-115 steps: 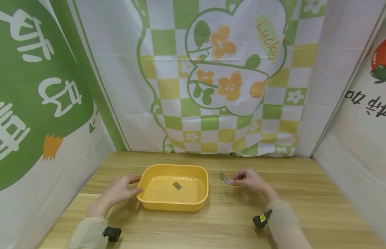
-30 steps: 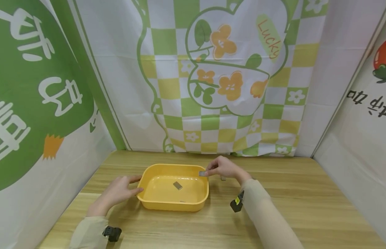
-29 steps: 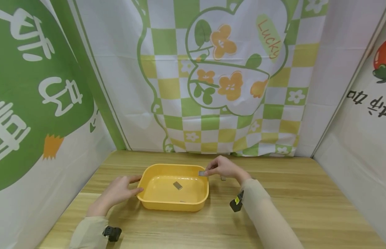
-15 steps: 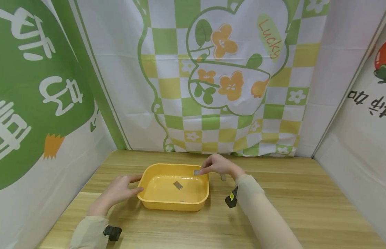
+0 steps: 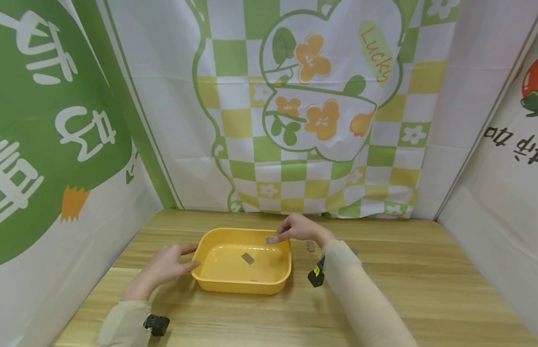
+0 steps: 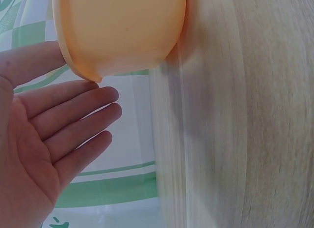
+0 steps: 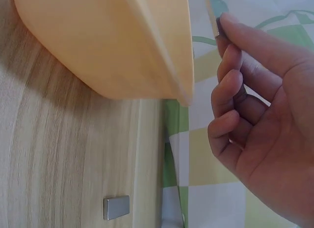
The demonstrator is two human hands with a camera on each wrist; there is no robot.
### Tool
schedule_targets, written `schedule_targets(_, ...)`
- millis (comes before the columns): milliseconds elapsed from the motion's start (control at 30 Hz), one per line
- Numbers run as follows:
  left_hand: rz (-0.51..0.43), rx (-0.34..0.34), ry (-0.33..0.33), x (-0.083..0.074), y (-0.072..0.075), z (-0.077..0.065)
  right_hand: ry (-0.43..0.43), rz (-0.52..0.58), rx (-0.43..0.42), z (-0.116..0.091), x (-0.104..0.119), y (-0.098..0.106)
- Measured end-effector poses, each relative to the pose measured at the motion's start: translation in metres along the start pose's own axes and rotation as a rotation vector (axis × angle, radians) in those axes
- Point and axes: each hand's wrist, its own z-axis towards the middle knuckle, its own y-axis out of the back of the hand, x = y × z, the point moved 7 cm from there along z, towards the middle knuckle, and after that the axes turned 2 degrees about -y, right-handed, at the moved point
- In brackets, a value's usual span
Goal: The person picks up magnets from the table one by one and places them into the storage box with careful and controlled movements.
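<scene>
My right hand (image 5: 298,228) pinches a small flat silver metal block (image 5: 271,240) between thumb and fingertips, over the right back part of the yellow plastic basin (image 5: 240,287). In the right wrist view the held block (image 7: 214,15) shows a shiny face, and the other fingers curl below it. Inside the basin one similar block (image 5: 248,259) lies flat; the edge of another (image 5: 254,280) peeks over the front wall. My left hand (image 5: 165,264) touches the basin's left rim with thumb and index finger, its other fingers straight in the left wrist view (image 6: 73,112).
Right of the basin, another silver block (image 5: 311,246) lies on the wooden table (image 5: 234,320). A grey patch (image 5: 354,250) shows beside the right sleeve. Printed cloth walls (image 5: 290,188) enclose the table at the back and sides.
My right hand has picked a silver block off the table and carried it left over the basin, still moving slightly left in the last second. The left hand stays at the rim.
</scene>
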Motion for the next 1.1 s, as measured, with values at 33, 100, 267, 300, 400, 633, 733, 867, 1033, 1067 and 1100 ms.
schedule_targets(33, 0.000, 0.000, -0.001, 0.000, 0.000, 0.000, -0.002, -0.003, 0.000, 0.000, 0.000, 0.000)
schedule_targets(100, 0.001, -0.001, -0.001, 0.000, 0.000, 0.000, -0.006, -0.012, 0.001, 0.002, 0.001, -0.001)
schedule_targets(267, 0.005, -0.001, 0.005, 0.000, 0.000, 0.000, -0.030, -0.034, 0.003, 0.006, 0.000, -0.002)
schedule_targets(300, 0.005, 0.000, 0.006, 0.000, 0.000, 0.000, -0.034, -0.035, 0.005, 0.006, -0.001, -0.002)
schedule_targets(400, 0.001, 0.000, 0.007, 0.000, 0.000, 0.000, -0.048, -0.041, 0.015, 0.009, -0.002, -0.003)
schedule_targets(633, 0.001, -0.001, 0.004, 0.000, 0.000, 0.000, -0.046, -0.081, 0.028, 0.012, 0.000, -0.006)
schedule_targets(733, 0.005, -0.004, 0.004, 0.001, 0.000, 0.000, -0.040, -0.080, 0.029, 0.013, 0.001, -0.007)
schedule_targets(867, 0.004, 0.001, 0.006, 0.000, 0.000, 0.000, -0.046, -0.070, 0.033, 0.015, 0.000, -0.009)
schedule_targets(1033, 0.004, 0.001, 0.007, -0.001, 0.001, -0.001, -0.069, -0.080, 0.046, 0.017, 0.001, -0.010)
schedule_targets(1067, 0.005, 0.001, 0.008, -0.002, 0.001, 0.000, -0.073, -0.081, 0.047, 0.017, 0.002, -0.010)
schedule_targets(1100, 0.006, 0.001, 0.008, -0.002, 0.002, 0.000, -0.075, -0.082, 0.048, 0.017, 0.002, -0.009)
